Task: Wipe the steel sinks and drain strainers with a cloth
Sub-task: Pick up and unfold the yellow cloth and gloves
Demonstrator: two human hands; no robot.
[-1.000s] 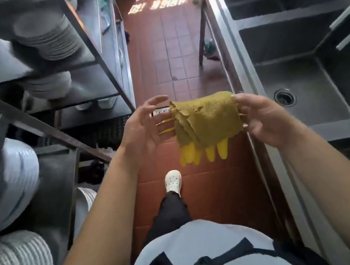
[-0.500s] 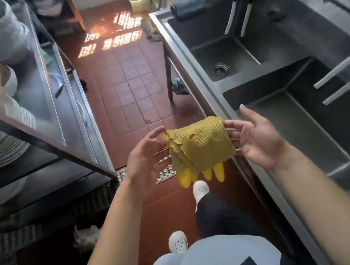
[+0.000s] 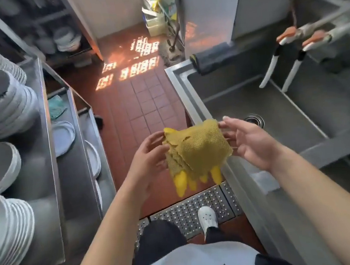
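A folded yellow mesh cloth (image 3: 199,149), with yellow glove fingers hanging below it, is stretched between my hands at chest height, over the sink's front left corner. My left hand (image 3: 148,156) holds its left edge with the fingers. My right hand (image 3: 248,144) pinches its right edge. The steel sink (image 3: 296,106) lies to the right, and its round drain strainer (image 3: 255,120) shows just past my right fingertips.
Stacks of white plates (image 3: 3,167) fill steel shelves on the left. A red tile aisle (image 3: 143,105) runs ahead, with a perforated floor drain grate (image 3: 191,210) under my feet. White faucet spouts (image 3: 280,71) hang over the sink. A dark cloth (image 3: 211,58) lies on the sink's far rim.
The view has swung up and forward along the aisle as I stepped ahead. The cloth stays held between both hands, now over the corner of the farthest sink basin.
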